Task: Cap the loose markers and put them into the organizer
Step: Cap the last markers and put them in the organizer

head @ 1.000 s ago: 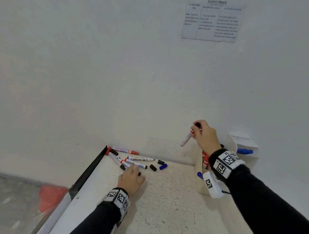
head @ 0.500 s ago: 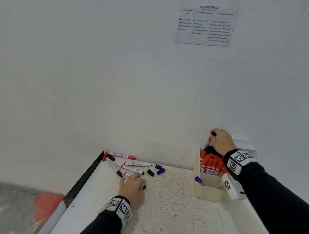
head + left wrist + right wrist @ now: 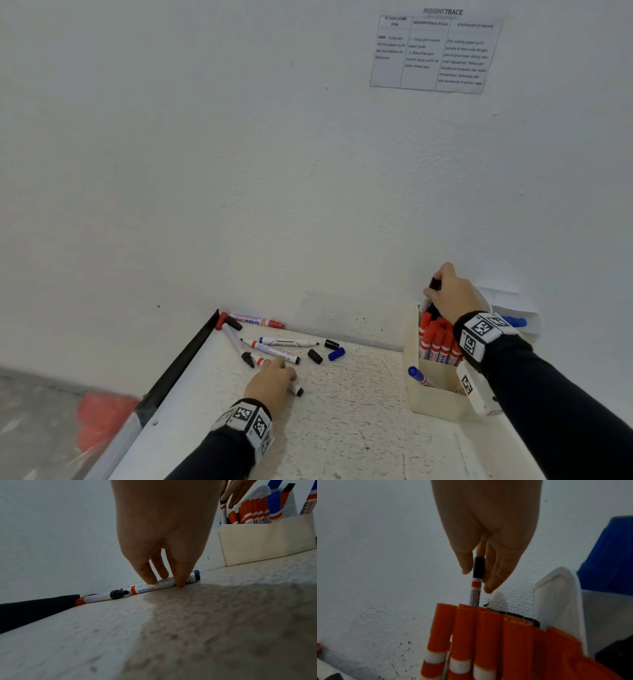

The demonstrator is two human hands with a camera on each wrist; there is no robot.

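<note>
My right hand (image 3: 434, 292) pinches a black-capped marker (image 3: 477, 569) by its cap and holds it upright, its lower end down among the red-capped markers (image 3: 438, 339) at the back of the cream organizer (image 3: 435, 401). My left hand (image 3: 279, 368) lies on the table, thumb and fingers pinching an uncapped marker (image 3: 149, 588) that lies flat. Several more loose markers (image 3: 274, 350) lie beyond it near the wall. Two black caps (image 3: 315, 356) and a blue cap (image 3: 336, 354) lie to their right.
The organizer's front compartment holds a blue-capped marker (image 3: 418, 373). A white box (image 3: 507, 301) with a blue marker stands behind it. A black strip (image 3: 185, 363) edges the table's left side. The wall rises right behind, with a paper sheet (image 3: 435, 51) on it.
My right hand has come down from mid-air with the black-capped marker and lowered it into the organizer. My left hand has stayed on the marker on the table.
</note>
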